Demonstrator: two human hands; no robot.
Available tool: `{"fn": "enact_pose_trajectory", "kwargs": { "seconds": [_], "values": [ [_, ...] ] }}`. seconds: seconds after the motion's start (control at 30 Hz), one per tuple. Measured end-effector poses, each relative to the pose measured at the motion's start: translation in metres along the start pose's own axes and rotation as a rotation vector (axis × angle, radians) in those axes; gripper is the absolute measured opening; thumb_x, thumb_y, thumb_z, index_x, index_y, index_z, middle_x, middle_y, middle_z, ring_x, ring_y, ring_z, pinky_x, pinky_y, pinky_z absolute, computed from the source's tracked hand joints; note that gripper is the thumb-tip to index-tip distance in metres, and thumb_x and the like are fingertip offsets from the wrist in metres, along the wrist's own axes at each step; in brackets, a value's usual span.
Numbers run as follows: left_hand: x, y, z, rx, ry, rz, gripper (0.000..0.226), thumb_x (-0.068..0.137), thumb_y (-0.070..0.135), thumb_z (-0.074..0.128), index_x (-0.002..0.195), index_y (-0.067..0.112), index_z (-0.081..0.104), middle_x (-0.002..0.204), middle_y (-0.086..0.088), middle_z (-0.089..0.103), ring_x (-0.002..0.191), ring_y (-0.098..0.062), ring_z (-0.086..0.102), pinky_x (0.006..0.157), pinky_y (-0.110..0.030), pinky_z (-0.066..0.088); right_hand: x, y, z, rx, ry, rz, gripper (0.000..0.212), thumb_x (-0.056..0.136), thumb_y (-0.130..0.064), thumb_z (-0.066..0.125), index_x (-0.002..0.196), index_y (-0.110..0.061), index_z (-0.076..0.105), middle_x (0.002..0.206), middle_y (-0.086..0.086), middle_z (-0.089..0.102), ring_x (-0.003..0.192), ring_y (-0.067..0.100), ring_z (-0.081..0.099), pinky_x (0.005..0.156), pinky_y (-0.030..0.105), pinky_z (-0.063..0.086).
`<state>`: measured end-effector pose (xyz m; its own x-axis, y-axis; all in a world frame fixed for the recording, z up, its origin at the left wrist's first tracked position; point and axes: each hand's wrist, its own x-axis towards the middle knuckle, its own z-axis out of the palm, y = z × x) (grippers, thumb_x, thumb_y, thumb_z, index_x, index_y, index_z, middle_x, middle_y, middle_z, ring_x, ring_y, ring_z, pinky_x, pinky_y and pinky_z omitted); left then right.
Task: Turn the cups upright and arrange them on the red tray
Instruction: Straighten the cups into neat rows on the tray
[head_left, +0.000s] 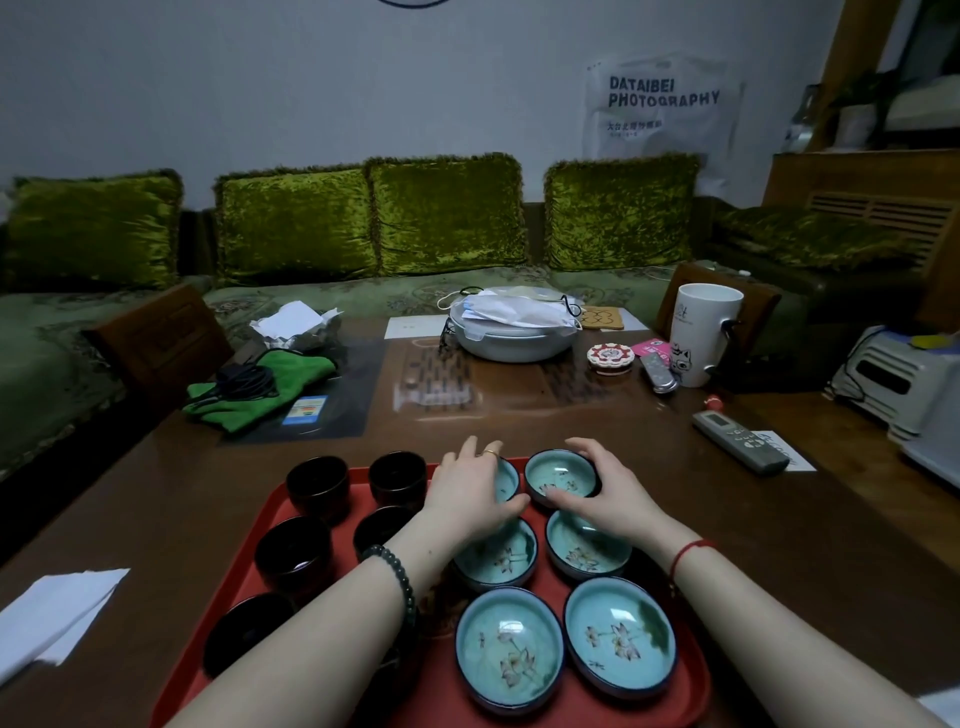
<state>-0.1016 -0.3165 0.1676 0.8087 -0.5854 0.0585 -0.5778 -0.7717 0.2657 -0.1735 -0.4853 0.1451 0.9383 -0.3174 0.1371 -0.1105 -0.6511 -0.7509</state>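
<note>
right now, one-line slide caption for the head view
Both hands, left hand and right hand, set the last two celadon cups at the far edge of the red tray, beside upright dark cups.

Green-cushioned sofa (363, 249) against pale wall (311, 78).

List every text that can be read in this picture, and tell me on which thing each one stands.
"DATAIBEI PHOTOGRAPHY": white plastic bag on the wall.
Smaller line below it on the bag: too blurred.
Marks on the tall white ceramic mug: unreadable.
Blue sticker on the dark mat: too small.
</note>
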Motion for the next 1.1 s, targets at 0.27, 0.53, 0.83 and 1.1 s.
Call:
{"fn": "enact_pose_trajectory", "kwargs": {
  "seconds": [0.27, 0.53, 0.83, 1.1],
  "values": [
    [0.006, -0.005, -0.001, -0.172, -0.015, 0.008, 0.083, 0.077, 0.047, 0.062, 0.142, 0.011, 0.025, 0.151, -0.009, 0.030, 0.140, -0.025, 0.026, 0.114, -0.036, 0.028, -0.003, 0.000, -0.004, 0.007, -0.002, -0.001, 0.068, 0.072, -0.037, 0.073, 0.129, -0.025, 0.039, 0.132, 0.004, 0.047, 0.122, 0.018, 0.044, 0.102, 0.033, 0.038],
    [-0.015, -0.005, -0.015, -0.239, -0.021, 0.062, 0.080, 0.078, 0.049, 0.061, 0.141, 0.014, 0.026, 0.149, -0.008, 0.033, 0.137, -0.024, 0.031, 0.113, -0.036, 0.029, -0.020, -0.003, -0.024, 0.017, 0.007, -0.023, 0.070, 0.071, -0.038, 0.074, 0.130, -0.030, 0.038, 0.137, 0.002, 0.044, 0.129, 0.015, 0.039, 0.100, 0.027, 0.032],
    [-0.064, -0.012, -0.038, -0.002, -0.136, 0.162, 0.066, 0.068, 0.050, 0.070, 0.125, 0.026, 0.047, 0.128, 0.002, 0.053, 0.120, -0.017, 0.048, 0.100, -0.037, 0.040, -0.076, -0.001, -0.033, -0.052, -0.120, -0.039, 0.074, 0.062, -0.052, 0.074, 0.121, -0.053, 0.029, 0.122, -0.018, 0.042, 0.120, 0.003, 0.038, 0.100, 0.026, 0.032],
    [-0.068, -0.013, -0.033, -0.003, -0.127, 0.160, 0.045, 0.076, 0.038, 0.066, 0.118, 0.025, 0.057, 0.126, 0.002, 0.059, 0.121, -0.015, 0.050, 0.101, -0.034, 0.040, -0.079, -0.006, -0.025, -0.052, -0.095, -0.033, 0.072, 0.068, -0.047, 0.073, 0.127, -0.044, 0.031, 0.129, -0.010, 0.043, 0.122, 0.006, 0.038, 0.099, 0.026, 0.032]
  ]
}}
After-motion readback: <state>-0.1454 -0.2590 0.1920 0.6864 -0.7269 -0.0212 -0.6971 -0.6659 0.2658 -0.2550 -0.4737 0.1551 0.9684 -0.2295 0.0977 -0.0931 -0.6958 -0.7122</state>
